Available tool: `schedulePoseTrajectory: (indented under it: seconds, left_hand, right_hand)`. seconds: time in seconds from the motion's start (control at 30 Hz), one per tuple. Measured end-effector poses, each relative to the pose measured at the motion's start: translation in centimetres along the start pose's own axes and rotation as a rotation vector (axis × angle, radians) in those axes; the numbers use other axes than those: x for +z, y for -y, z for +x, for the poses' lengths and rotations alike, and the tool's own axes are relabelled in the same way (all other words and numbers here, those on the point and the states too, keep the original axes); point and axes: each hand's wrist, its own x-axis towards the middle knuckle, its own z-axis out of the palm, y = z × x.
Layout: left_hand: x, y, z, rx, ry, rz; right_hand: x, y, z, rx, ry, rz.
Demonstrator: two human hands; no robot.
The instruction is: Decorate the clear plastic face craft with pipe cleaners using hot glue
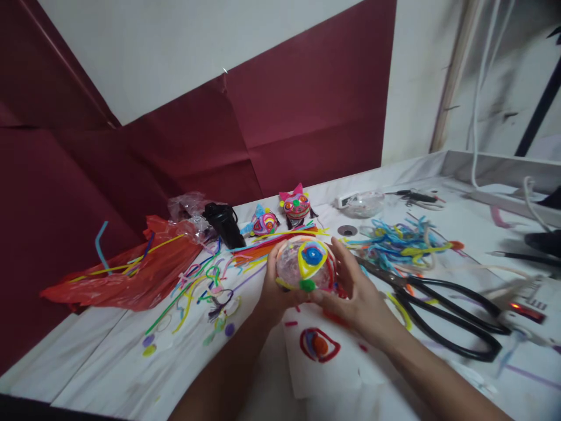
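Both my hands cup a clear round plastic ball [287, 266] above the table. On its front is a yellow pipe-cleaner eye shape with a blue coil inside, and a green coil sits below that. My left hand [276, 292] wraps its left side, fingers curved round it. On the right side, my right hand [350, 292] grips it with thumb and fingers. Beneath the hands lies a white sheet [302, 377] bearing a red-outlined eye piece [319, 346] with an orange centre. Red trim on the ball is partly hidden by my right hand.
Large black-handled scissors [438, 310] lie at right, near a tangle of pipe cleaners [403, 242] and a white power strip [534, 304]. At left are a red plastic bag [140, 280] and loose pipe cleaners. Decorated figures [297, 206] and a black container [224, 225] stand behind.
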Motion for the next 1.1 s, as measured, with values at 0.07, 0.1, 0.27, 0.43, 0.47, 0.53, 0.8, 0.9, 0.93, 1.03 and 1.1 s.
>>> schedulePoseTrajectory:
  seconds: [0.07,0.1,0.27,0.43,0.47,0.53,0.8,0.9,0.93,1.03,1.1]
  left_hand:
    - [-0.3,0.0,0.0,0.002,0.03,-0.001]
    - [-0.4,0.0,0.0,-0.001,0.048,-0.005]
    - [-0.7,0.1,-0.2,0.003,0.063,0.011]
    - [-0.5,0.1,0.2,-0.022,0.066,-0.07]
    - [-0.4,0.0,0.2,-0.048,0.07,-0.11]
    - [-0.1,-0.2,0.4,-0.093,0.078,-0.191]
    - [-0.3,-0.1,0.7,-0.256,0.075,-0.305]
    - [-0.8,0.0,0.7,-0.31,0.144,-0.334]
    - [-1.0,0.1,0.7,-0.316,0.169,-0.343]
    - [-1.4,0.2,0.7,-0.306,0.208,-0.366]
    - [-1.8,0.4,0.9,-0.33,0.206,-0.391]
  right_hand:
    - [-0.2,0.0,0.2,0.022,-0.007,0.058]
    - [-0.3,0.0,0.3,-0.003,-0.019,0.052]
    - [-0.5,0.4,0.3,-0.161,-0.058,-0.02]
    - [-0.2,0.5,0.2,-0.088,-0.079,0.04]
    - [-0.1,0.4,0.2,-0.049,-0.073,0.067]
    - [0.1,0.3,0.2,0.014,-0.051,0.118]
    - [0.3,-0.5,0.4,0.012,-0.05,0.082]
    - [0.2,-0.6,0.6,0.031,-0.07,0.065]
    - [0.1,-0.6,0.7,0.041,-0.08,0.067]
    - [-0.1,-0.2,0.9,0.074,-0.086,0.091]
    - [-0.3,0.2,1.0,0.117,-0.07,0.121]
